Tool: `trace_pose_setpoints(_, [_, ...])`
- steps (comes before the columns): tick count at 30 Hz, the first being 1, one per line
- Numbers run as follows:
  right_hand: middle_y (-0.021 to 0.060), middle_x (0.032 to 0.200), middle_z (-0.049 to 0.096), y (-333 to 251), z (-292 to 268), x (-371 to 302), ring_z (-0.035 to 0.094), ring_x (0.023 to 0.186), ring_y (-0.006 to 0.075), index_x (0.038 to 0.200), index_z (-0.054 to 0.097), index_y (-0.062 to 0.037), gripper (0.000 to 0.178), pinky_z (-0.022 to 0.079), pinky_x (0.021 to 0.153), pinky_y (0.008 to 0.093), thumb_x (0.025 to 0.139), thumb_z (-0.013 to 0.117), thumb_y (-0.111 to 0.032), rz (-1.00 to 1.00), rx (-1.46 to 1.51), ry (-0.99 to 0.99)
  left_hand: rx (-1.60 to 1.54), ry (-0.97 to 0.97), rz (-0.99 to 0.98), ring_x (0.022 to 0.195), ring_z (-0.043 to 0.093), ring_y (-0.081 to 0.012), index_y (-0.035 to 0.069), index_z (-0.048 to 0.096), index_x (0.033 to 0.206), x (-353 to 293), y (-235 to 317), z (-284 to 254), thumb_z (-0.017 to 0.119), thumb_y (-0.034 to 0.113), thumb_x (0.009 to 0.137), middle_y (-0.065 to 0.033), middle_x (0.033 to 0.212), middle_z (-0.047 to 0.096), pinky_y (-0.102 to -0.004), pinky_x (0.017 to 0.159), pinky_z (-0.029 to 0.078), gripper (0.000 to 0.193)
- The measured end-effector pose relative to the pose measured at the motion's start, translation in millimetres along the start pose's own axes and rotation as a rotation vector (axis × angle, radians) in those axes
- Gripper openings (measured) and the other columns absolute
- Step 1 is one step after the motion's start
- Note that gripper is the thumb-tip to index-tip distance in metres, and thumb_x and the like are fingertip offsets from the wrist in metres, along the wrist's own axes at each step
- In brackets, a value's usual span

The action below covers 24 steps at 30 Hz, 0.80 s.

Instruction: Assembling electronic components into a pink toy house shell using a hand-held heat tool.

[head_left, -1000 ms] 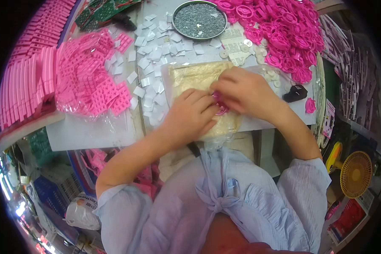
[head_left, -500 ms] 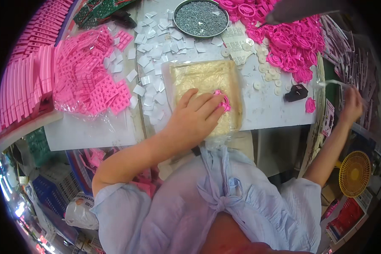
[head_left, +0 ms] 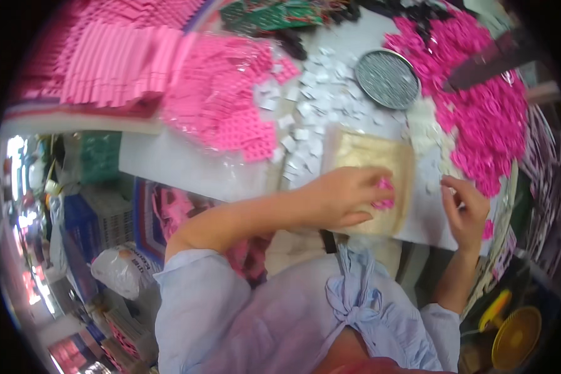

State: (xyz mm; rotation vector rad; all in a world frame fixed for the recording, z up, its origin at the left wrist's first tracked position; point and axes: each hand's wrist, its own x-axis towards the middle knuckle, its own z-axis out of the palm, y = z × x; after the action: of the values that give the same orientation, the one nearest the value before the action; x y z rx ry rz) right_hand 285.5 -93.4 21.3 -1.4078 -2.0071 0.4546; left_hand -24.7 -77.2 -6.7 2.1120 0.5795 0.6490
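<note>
Left hand (head_left: 352, 194) bends over the pad (head_left: 371, 151), its fingers at the left edge of a pink piece (head_left: 385, 194) and its thumb apart below; whether it grips the piece or only steadies it, I cannot tell. Right hand (head_left: 467, 215) is off to the pad's right, thumb and forefinger parted, with nothing clear between them.

For a good hold, light fingertip pressure at the edge should serve best, with the piece backed by the pad and its right side left free to the other hand.

Under the left fingertips, the piece looks bright pink, small and curved; blur and fingers hide its finer shape. Beyond the right hand, a heap (head_left: 489, 134) of like-coloured pieces spreads; ahead of the left hand is a round tin (head_left: 388, 79) of grey bits.
</note>
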Motion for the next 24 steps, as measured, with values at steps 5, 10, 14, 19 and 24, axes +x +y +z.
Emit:
trace_pose_setpoints(5, [0.0084, 0.075, 0.066, -26.9, 22.9, 51.0, 0.055, 0.056, 0.0141, 0.097, 0.072, 0.0001, 0.016, 0.043, 0.054, 0.0275, 0.081, 0.072, 0.004, -0.105, 0.096, 0.013, 0.622, 0.368, -0.419, 0.097, 0.07, -0.0298, 0.004, 0.073, 0.105, 21.2, -33.8, -149.5, 0.071, 0.023, 0.087, -0.0149, 0.103, 0.072, -0.0392, 0.085, 0.054, 0.026])
trace_pose_setpoints(10, [0.0091, 0.074, 0.064, -39.4, 29.4, 80.9, 0.056, 0.057, 0.0175, 0.098, 0.071, 0.0005, 0.016, 0.043, 0.054, 0.0286, 0.082, 0.071, 0.005, -0.276, 0.098, -0.072, 1.062, 0.524, -0.929, 0.087, 0.071, -0.0343, 0.005, 0.074, 0.099, -2.2, -76.4, -320.2, 0.07, 0.041, 0.086, -0.016, 0.093, 0.074, -0.0471, 0.079, 0.055, 0.039])
trace_pose_setpoints(14, [0.0102, 0.076, 0.065, -6.8, 9.3, 64.1, 0.057, 0.059, 0.0174, 0.099, 0.071, 0.0019, 0.016, 0.042, 0.054, 0.0287, 0.084, 0.068, 0.006, -0.236, 0.043, -0.055, 1.453, 1.173, -0.151, 0.082, 0.065, -0.0375, 0.006, 0.07, 0.085, -19.7, 3.8, -339.4, 0.063, 0.028, 0.089, -0.0184, 0.083, 0.066, -0.0495, 0.072, 0.049, 0.024])
trace_pose_setpoints(19, [0.0086, 0.076, 0.065, 23.3, -1.2, 44.1, 0.057, 0.06, 0.015, 0.1, 0.071, 0.0026, 0.014, 0.041, 0.054, 0.0278, 0.086, 0.067, 0.006, -0.063, 0.083, -0.018, 1.574, 0.88, -1.195, 0.105, 0.069, -0.0327, 0.002, 0.073, 0.112, -133.9, 51.8, -429.4, 0.07, 0.051, 0.086, -0.0179, 0.111, 0.074, -0.0406, 0.088, 0.053, 0.055])
trace_pose_setpoints(24, [0.0092, 0.076, 0.066, -11.3, 14.7, 68.7, 0.058, 0.061, 0.0157, 0.099, 0.071, 0.0033, 0.017, 0.042, 0.055, 0.0294, 0.083, 0.068, 0.007, -0.265, 0.119, -0.068, 1.482, 0.955, -0.921, 0.099, 0.069, -0.028, 0.002, 0.072, 0.117, -176.3, 76.2, -441.1, 0.072, 0.046, 0.088, -0.018, 0.108, 0.074, -0.0363, 0.088, 0.052, 0.053])
